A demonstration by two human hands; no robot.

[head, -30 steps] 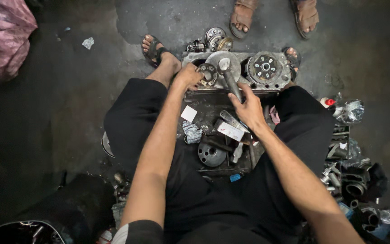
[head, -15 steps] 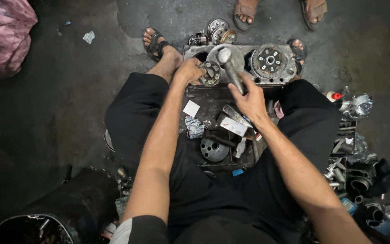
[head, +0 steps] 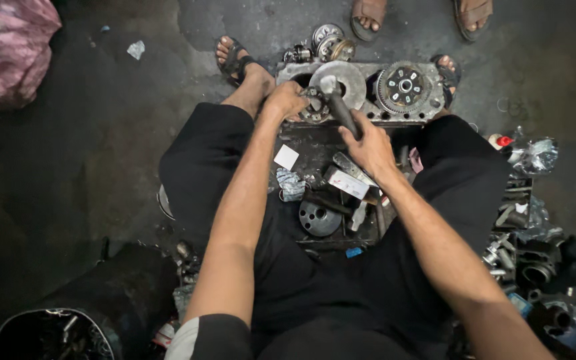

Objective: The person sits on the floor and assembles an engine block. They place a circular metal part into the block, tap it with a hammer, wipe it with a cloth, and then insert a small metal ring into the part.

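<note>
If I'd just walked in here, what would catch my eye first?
Most likely the grey metal engine casing on the dark floor between the seated person's feet, with its round toothed clutch wheel at the right. The left hand rests on the casing's small gears while the right hand grips a hammer raised over it. After that, the pink sack at top left and the bystander's sandalled feet at the top edge.

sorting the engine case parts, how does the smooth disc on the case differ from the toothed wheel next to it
The smooth disc has a plain, pale face; the toothed wheel is ringed with teeth and has holes round a hub. The disc lies partly behind the hammer held by the right hand; the wheel is uncovered. Both are round metal parts lying flat in the engine case.
</note>
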